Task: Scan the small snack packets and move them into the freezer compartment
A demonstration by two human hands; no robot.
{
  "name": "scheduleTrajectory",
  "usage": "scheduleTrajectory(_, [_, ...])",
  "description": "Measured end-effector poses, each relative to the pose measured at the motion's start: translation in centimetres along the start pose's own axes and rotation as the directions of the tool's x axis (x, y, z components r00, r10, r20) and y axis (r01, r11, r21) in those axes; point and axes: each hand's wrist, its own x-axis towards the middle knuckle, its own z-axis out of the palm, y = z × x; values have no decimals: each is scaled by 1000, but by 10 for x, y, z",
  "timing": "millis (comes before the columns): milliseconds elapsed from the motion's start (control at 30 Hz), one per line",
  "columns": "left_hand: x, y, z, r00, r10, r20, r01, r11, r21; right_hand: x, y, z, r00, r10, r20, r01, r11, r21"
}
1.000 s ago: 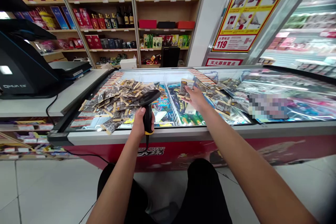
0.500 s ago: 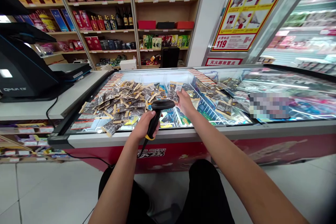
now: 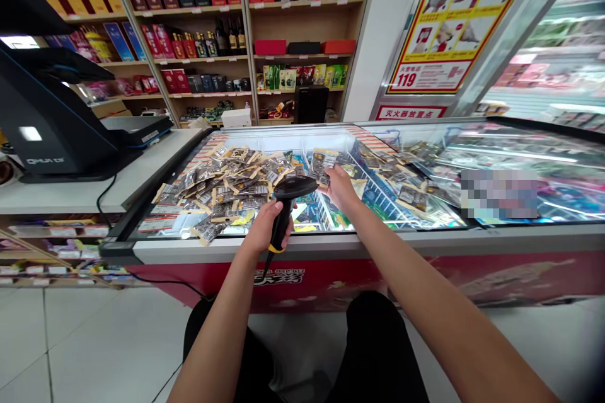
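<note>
My left hand [image 3: 269, 227] is wrapped round the handle of a black barcode scanner [image 3: 295, 187] with a yellow band at its base. The scanner's head points away from me. In front of it, my right hand [image 3: 341, 187] pinches a small snack packet [image 3: 323, 162], dark with tan edges and a pale label. Part of that packet lies behind my fingers. To the left, a heap of similar packets [image 3: 231, 186] is spread over the freezer's glass top. More such packets [image 3: 411, 195] lie on the glass to the right.
The chest freezer [image 3: 331, 244] stretches across the front, with wire baskets [image 3: 378, 192] under its glass. A scale [image 3: 70, 119] stands on the counter [image 3: 61, 194] at the left. The scanner's cable [image 3: 165, 281] hangs along the freezer front. Stocked shelves [image 3: 212, 7] rise behind.
The whole view has shifted slightly to the right. Both hands keep their holds, and the packet in my right hand has tilted a little behind the scanner.
</note>
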Motion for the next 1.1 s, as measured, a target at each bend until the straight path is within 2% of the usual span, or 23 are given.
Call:
scheduleTrajectory(100, [0,-2,2,991,83,-107,-90,994,-62,-4,-4,3,999,23,-33,-23,1000,-6])
scheduleTrajectory(233, [2,-5,4,953,160,-256,-199,970,-138,-1,-14,14,1000,-31,-4,31,997,-77])
scheduleTrajectory(333, [4,-6,6,927,188,-325,-255,951,-174,12,-24,34,994,-91,57,96,991,-94])
scheduleTrajectory(433, [4,-6,7,911,200,-361,-277,944,-176,29,-33,62,992,-87,92,94,993,-74])
scheduleTrajectory(467, [4,-6,7,908,198,-369,-276,946,-171,35,-36,71,992,-86,97,97,988,-119])
scheduleTrajectory(600, [3,-5,8,906,166,-390,-232,964,-127,53,-43,102,971,-169,168,227,868,-441])
scheduleTrajectory(733, [4,-5,8,911,154,-383,-207,973,-103,56,-46,112,944,-203,260,315,791,-525])
scheduleTrajectory(833, [4,-5,8,914,162,-373,-217,970,-111,52,-46,93,934,-236,269,351,750,-560])
scheduleTrajectory(900, [3,-4,8,917,164,-364,-219,969,-115,46,-45,63,926,-281,254,379,680,-628])
scheduleTrajectory(1000, [1,-2,7,941,157,-299,-197,974,-109,31,-41,-8,913,-356,199,354,449,-820])
scheduleTrajectory(1100, [0,1,4,983,88,-161,-105,990,-97,3,-40,-92,938,-345,26,117,247,-962])
